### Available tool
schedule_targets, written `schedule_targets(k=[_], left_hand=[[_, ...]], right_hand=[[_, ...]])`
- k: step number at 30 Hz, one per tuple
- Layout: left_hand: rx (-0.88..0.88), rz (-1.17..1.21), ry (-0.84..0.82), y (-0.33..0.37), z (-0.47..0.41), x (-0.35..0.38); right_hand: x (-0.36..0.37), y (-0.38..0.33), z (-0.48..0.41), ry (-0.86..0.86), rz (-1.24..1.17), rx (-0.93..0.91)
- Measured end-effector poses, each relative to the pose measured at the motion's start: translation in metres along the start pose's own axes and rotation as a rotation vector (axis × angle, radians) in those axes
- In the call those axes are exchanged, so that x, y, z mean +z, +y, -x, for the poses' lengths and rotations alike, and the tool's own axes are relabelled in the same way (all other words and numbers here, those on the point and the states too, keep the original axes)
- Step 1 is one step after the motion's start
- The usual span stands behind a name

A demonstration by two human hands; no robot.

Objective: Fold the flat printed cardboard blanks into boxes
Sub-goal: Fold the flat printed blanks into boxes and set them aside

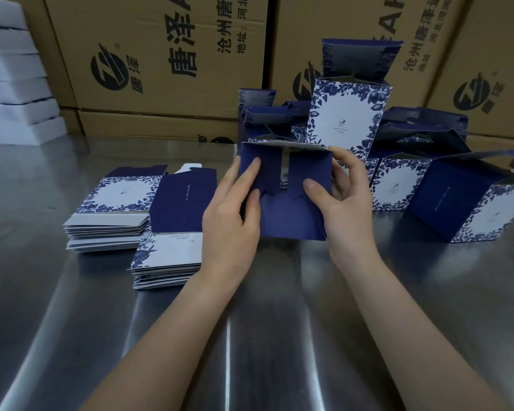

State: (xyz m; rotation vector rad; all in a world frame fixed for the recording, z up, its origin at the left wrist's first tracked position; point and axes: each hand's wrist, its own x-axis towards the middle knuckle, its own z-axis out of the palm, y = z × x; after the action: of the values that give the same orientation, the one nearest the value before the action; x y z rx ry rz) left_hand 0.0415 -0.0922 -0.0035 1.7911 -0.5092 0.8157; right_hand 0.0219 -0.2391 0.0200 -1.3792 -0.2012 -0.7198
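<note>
**Item under work.** We note one part-folded box (288,216) held just above the surface (250,336), about mid-width and toward the far edge. Its dark-blue base flaps face the camera and are not yet fully locked; a slit shows between the two upper flaps.

**Hands.** The left hand (235,212) grips the box's left edge, fingers curled round it, with one finger laid up the flap. The right hand (349,200) grips the right edge, thumb pressing the flap face, other fingers wrapped behind. Neither is spread flat.

**Handling (our judgement).**
- Thin printed card: light, stiff along panels, weak at creases.
- Coated finish prob. a bit slippery.
- Flaps and tabs will dent or tear if forced.
- Best held at side edges near corners; push flaps w/ thumbs close to the score lines, not at tab tips.

**Stock.**
- Two blank stacks (169,232) lie flat left of the hands, mid-depth.
- Finished boxes (346,117) stand at the far edge, centre to right. Some are stacked, several w/ lids up.

**Surface and room.**
- Surface is brushed steel, reflective, w/ streaked glare.
- Brown shipping cartons (161,54) w/ printed logos form a wall behind the far edge.
- White slabs (15,84) are piled at the far-left corner; material can't be told.
</note>
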Motion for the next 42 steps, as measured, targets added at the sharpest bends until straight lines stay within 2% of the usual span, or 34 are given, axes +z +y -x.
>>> schedule_targets(k=[5, 10, 18, 24, 35, 42], left_hand=[[-0.023, 0.033, 0.020, 0.002, 0.001, -0.001], [-0.212, 0.247, 0.042, 0.007, -0.001, -0.002], [-0.432, 0.411, 0.225, 0.010, -0.010, -0.008], [-0.423, 0.393, 0.289, 0.009, -0.012, -0.009], [-0.426, 0.398, 0.292, 0.005, -0.014, -0.009], [-0.412, 0.445, 0.320, 0.008, -0.016, -0.011]], right_hand=[[0.000, 0.003, 0.000, 0.025, 0.004, -0.017], [0.003, 0.009, -0.001, 0.047, 0.013, -0.001], [0.004, 0.019, 0.000, 0.179, 0.055, -0.001], [0.006, 0.022, 0.000, 0.212, 0.049, -0.053], [0.008, 0.027, 0.004, 0.226, 0.109, -0.085], [0.010, 0.018, 0.005, 0.245, 0.045, -0.072]])
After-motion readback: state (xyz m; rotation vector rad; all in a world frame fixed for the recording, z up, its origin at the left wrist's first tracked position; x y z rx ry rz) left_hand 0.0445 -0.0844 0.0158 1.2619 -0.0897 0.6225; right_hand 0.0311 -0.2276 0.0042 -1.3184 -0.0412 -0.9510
